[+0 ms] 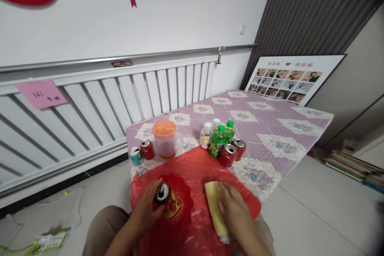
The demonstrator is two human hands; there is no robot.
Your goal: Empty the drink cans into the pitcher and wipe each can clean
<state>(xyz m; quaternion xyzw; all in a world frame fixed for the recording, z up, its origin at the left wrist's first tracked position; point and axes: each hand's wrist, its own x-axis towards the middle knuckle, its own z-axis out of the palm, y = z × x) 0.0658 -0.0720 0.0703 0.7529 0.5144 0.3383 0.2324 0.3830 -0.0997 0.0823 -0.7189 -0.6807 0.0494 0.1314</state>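
Dark can (162,193) sits between the left fingers (153,189) and thumb, which close round it; top up, mouth seemingly open. Below those fingers, a red scalloped tray (187,192); whether the can's base touches it, I can't tell from my end. Yellow cloth (213,206) lies under the right fingers (227,192), which rest across it; whether they pinch it, I can't tell. Progress, my reading: midway, neither thing set aside, cloth and can apart. Beneath both hands, red plastic sheet (204,164) over the worktop (264,118). Beyond the left fingers: turquoise can (136,159), red can (148,152), orange-lidded pitcher (166,146). Beyond the right: two red cans (227,159), green-capped bottles (217,144), white-capped bottles (206,136). All these stand untouched; finished with or waiting, I can't say.
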